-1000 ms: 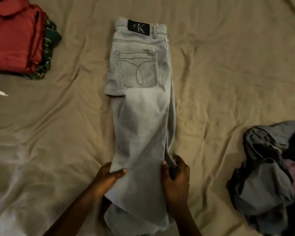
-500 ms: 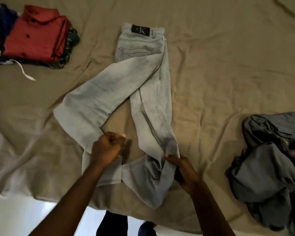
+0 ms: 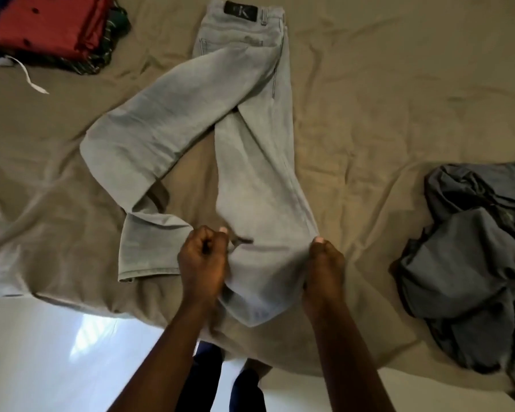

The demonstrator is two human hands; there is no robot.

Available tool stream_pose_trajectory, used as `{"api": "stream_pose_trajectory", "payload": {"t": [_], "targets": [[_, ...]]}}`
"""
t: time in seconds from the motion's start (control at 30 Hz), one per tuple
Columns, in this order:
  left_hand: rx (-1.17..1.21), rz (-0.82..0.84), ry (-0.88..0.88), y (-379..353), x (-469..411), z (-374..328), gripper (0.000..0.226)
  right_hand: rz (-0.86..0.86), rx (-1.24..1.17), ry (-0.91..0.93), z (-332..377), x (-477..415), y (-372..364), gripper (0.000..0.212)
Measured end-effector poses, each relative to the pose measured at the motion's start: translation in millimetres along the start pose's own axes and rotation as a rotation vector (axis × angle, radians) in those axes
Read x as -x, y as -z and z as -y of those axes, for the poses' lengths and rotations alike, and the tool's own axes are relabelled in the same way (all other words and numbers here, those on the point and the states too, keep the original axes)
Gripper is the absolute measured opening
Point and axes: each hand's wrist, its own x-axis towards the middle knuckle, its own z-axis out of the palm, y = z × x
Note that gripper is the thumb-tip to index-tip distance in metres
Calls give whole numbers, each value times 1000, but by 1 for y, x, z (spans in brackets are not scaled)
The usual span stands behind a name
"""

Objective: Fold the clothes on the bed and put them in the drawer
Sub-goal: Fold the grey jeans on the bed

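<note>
Your bed (image 3: 399,99) carries the jeans (image 3: 250,144) at its middle, waistband far from you. The legs are splayed now; a second ago they lay stacked. Your left hand (image 3: 202,260) has crossed from the left leg to the right one. Its fingers are clamped on that leg's inner edge, and your right hand (image 3: 324,263) pinches the outer edge.

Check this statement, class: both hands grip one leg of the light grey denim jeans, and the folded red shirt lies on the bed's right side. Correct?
No: the head view shows the folded red shirt on the left side of the bed. The left hand and right hand do grip one leg of the light grey denim jeans.
</note>
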Motion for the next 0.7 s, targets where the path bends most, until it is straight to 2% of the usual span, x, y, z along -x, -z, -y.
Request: {"api": "stream_pose_trajectory", "payload": {"t": [0.07,0.13,0.17,0.23,0.27,0.3,0.37,0.4,0.47,0.53,0.6,0.63,0.7], "targets": [[169,10,15,27,-2,-6,42,60,-251,-195,9,1,6,28],[224,27,113,42,2,-6,49,198,-179,-273,13,5,6,36],[170,64,192,45,6,-5,52,268,-66,-280,13,8,6,52],[-38,254,351,53,15,3,58,446,122,-283,9,20,4,99],[-141,390,391,56,17,5,61,527,165,-283,6,25,6,115],[-244,523,374,62,20,9,63,588,187,-286,-4,29,12,119],[-430,652,198,72,24,13,54,656,154,-321,-19,39,22,101],[-436,631,114,76,29,13,47,665,103,-354,-23,46,28,87],[-204,505,41,85,43,3,46,685,-72,-448,-22,57,40,62],[124,472,82,98,55,-16,51,754,-264,-526,-10,67,52,47],[330,558,166,107,62,-34,55,856,-308,-508,9,76,63,41],[346,602,219,109,65,-37,53,899,-266,-483,14,79,67,39],[220,644,343,104,69,-32,39,911,-69,-428,10,77,69,32]]}}
